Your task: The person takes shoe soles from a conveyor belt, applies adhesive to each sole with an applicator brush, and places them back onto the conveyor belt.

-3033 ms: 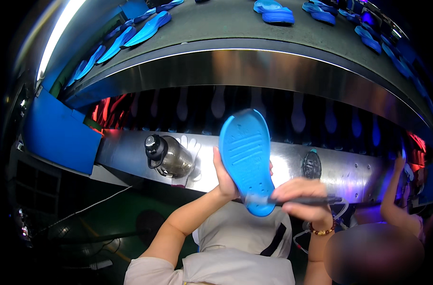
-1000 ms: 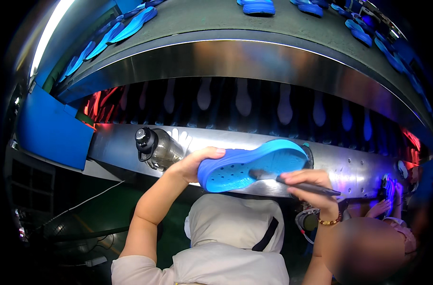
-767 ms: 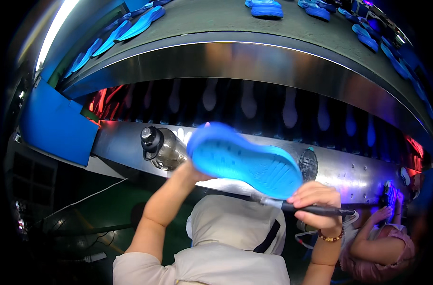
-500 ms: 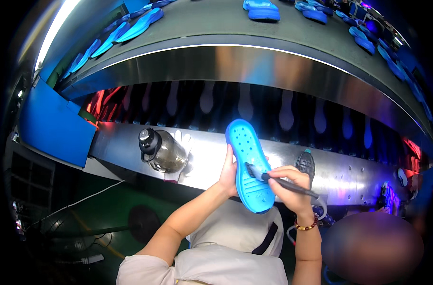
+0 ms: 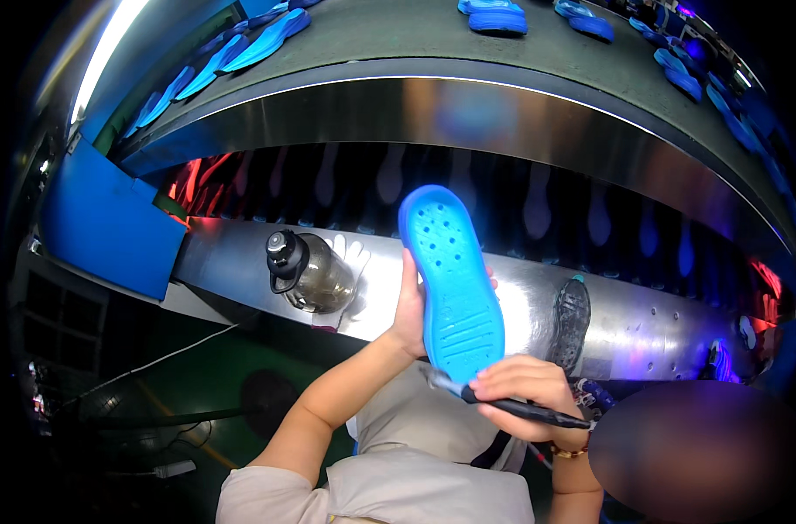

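Curving across the far side, a grey conveyor belt (image 5: 398, 35) carries blue foam soles above a shiny steel counter (image 5: 241, 253), where a smoky translucent bottle (image 5: 311, 272) lies at left. Centre, the left hand (image 5: 409, 306) grips a blue perforated rubber sole (image 5: 455, 279) upright, tread showing. Just below, the right hand (image 5: 524, 393) is closed around a slim black brush tool (image 5: 503, 403), its tip near the sole's lower end.

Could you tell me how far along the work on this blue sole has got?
Blue soles already lie on the belt above. In hand: the left hand holds one blue sole upright, underside to the camera, while the right hand puts a dark brush to its lower end. Whether the sole is coated cannot be told, and it is not yet on the belt.
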Available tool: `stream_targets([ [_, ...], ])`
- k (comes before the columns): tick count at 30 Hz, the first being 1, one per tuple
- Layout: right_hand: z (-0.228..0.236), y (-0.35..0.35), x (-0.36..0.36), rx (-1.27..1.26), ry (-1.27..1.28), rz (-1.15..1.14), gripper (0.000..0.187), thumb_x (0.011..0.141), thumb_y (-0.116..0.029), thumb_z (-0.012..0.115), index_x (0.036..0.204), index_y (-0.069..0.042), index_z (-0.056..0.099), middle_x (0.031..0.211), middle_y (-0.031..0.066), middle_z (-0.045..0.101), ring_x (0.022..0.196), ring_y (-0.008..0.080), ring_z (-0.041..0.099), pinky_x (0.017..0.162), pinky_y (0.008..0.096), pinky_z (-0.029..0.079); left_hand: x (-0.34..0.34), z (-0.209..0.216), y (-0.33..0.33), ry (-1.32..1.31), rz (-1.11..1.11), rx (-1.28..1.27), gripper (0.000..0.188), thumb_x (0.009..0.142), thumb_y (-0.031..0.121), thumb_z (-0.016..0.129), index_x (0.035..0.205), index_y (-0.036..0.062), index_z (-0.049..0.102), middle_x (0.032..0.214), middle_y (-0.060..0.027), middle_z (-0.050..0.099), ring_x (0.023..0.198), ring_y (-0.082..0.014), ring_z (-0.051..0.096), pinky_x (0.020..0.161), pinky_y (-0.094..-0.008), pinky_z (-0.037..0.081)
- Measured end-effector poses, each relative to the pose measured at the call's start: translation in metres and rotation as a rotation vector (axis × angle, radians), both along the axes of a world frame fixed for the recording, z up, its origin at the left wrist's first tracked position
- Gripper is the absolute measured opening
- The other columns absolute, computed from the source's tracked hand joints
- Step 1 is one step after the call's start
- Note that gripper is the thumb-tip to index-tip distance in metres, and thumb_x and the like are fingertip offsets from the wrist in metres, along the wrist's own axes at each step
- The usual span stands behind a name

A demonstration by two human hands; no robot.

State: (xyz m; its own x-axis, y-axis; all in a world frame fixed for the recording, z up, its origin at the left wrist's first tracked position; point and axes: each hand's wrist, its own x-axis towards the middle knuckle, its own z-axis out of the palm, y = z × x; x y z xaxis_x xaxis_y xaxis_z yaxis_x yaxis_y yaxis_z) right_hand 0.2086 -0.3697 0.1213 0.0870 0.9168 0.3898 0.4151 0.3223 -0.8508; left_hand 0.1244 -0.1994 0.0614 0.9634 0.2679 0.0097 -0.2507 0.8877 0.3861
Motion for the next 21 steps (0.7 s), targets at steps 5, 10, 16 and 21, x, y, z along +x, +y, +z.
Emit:
stream_targets([
  [5,-0.017,-0.006,0.014,-0.034,0.042,-0.304,0.019,0.064,0.001,0.068,0.082,0.000,0.065,0.085,0.0121,0.065,0.082,0.0240,0.062,0.078,0.0314,0.048,-0.005,0.008,0.010,0.127,0.084,0.057,0.084,0.077,0.073,0.021,0.124,0.0047,0.038,0.112,-0.0144,0.050,0.104,-0.0281,0.050,0.088,-0.0463,0.043],
  [10,-0.024,-0.008,0.013,0.008,0.263,0.032,0.016,0.066,0.004,0.066,0.081,0.002,0.064,0.088,0.0147,0.065,0.090,0.0258,0.060,0.083,0.0337,0.045,-0.008,0.028,0.019,0.078,0.024,0.116,0.075,0.082,0.066,0.025,0.122,0.0035,0.040,0.110,-0.0121,0.052,0.100,-0.0217,0.053,0.084,-0.0366,0.046],
  [16,-0.041,-0.004,-0.002,0.116,0.828,-0.136,0.014,0.074,0.004,0.058,0.088,0.005,0.058,0.094,0.0202,0.060,0.095,0.0279,0.056,0.086,0.0370,0.043,-0.011,0.047,-0.001,0.092,0.140,0.032,0.062,0.089,0.052,0.026,0.125,0.0016,0.036,0.111,-0.0132,0.052,0.100,-0.0239,0.053,0.090,-0.0397,0.042],
  [21,-0.020,-0.004,-0.019,0.030,0.451,-0.230,0.014,0.072,0.005,0.060,0.086,0.005,0.060,0.093,0.0203,0.061,0.092,0.0270,0.059,0.085,0.0344,0.045,-0.016,0.024,-0.020,0.103,0.155,0.083,0.062,0.089,0.044,0.031,0.130,-0.0020,0.029,0.123,-0.0196,0.045,0.111,-0.0302,0.048,0.096,-0.0423,0.036],
])
